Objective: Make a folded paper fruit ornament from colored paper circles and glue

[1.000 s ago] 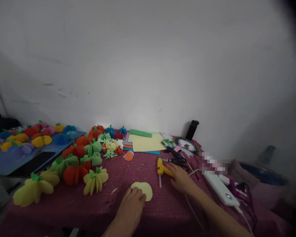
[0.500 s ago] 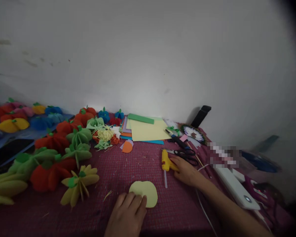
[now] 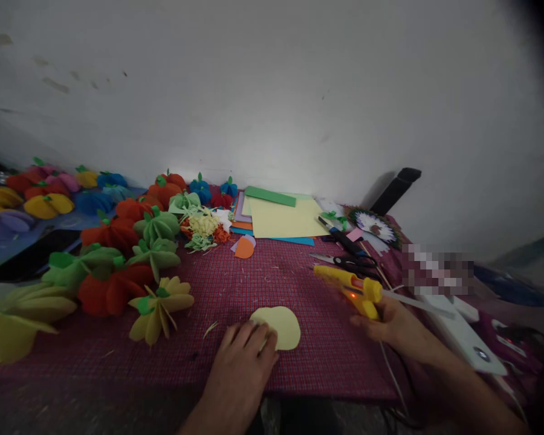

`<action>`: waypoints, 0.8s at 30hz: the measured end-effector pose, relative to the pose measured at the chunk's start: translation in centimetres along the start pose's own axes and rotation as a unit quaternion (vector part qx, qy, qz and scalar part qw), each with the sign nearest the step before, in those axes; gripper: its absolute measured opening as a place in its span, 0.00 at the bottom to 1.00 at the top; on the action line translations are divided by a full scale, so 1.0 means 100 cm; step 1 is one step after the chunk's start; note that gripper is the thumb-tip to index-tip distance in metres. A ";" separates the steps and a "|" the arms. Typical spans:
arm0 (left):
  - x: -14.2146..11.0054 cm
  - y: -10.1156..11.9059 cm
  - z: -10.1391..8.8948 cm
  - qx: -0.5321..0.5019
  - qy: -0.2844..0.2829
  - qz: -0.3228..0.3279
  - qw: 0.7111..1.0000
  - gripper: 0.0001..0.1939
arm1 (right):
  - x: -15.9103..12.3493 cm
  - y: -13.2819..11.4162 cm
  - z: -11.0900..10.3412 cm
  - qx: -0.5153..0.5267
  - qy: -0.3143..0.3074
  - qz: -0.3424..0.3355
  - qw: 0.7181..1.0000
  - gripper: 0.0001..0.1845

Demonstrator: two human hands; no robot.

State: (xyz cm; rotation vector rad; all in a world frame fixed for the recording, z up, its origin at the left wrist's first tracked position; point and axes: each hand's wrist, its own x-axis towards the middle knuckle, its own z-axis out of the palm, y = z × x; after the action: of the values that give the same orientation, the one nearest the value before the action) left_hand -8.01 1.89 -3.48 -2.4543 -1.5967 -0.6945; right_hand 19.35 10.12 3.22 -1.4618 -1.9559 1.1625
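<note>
While your right hand (image 3: 390, 326) is closed round the glue gun (image 3: 367, 289) and your left hand (image 3: 242, 362) lies unclenched over the yellow cutout (image 3: 286, 326) on the cloth (image 3: 330, 368), you seem to be readying to glue, which would call for turning the nozzle (image 3: 320, 272) toward it.

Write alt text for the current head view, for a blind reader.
The right hand holds a yellow glue gun; the left hand rests on a pale yellow cutout. Colorful pumpkin-shaped crafts cluster at the left.
</note>
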 end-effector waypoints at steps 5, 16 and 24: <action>-0.001 0.003 0.007 -0.016 -0.006 -0.006 1.000 0.09 | -0.015 -0.005 0.018 0.124 -0.079 0.084 0.986 0.24; -0.002 -0.001 -0.005 -0.061 -0.072 0.019 0.995 0.14 | -0.006 -0.027 0.036 0.185 -0.171 0.095 0.963 0.18; -0.002 -0.002 -0.006 -0.060 -0.074 0.031 0.995 0.18 | 0.001 -0.027 0.029 0.142 -0.180 0.088 0.969 0.18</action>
State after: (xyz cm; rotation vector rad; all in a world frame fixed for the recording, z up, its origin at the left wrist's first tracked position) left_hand -8.46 1.65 -3.05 -2.6874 -1.5634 -0.6295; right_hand 15.56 8.94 3.83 -1.3652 -1.8031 1.8142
